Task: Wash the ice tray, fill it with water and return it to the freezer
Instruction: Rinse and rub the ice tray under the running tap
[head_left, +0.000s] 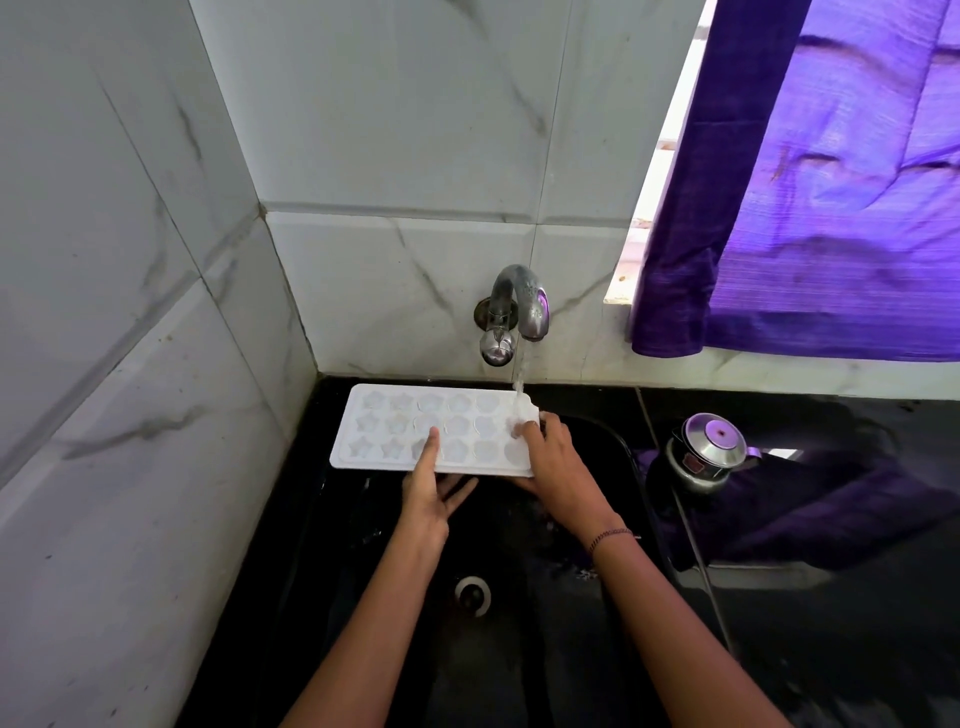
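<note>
- While water (519, 374) pours from a curved metal tap (519, 301), a person holds a white ice tray (395, 436) flat just below it, over the back of a black sink (519, 665).
- The stream falls from the tap's spout onto the right end of the tray. The rest of the tray stretches away to the left of the tap.
- The tray has three rows of moulded hollows, some star-shaped and some round.
- The left hand (428, 499) is below the tap and a little to its left. Its grip is grasping the tray's near edge, with the thumb on top and the fingers underneath.
- The right hand (556, 467) is just below the tap's spout. Its grip is grasping the tray's right end, with the fingertips curled over the top where the water lands.
- A thin bracelet (610, 538) circles the right wrist.
- The sink's round drain (474, 596) lies well below the tap, nearer the person.
- A steel pot (706, 452) with a knobbed lid stands on the dark worktop (857, 649), below and to the right of the tap.
- A purple curtain (831, 208) hangs above and to the right of the tap, beside a bright window edge.
- The tap juts from a white, marble-patterned tiled wall (363, 156).
</note>
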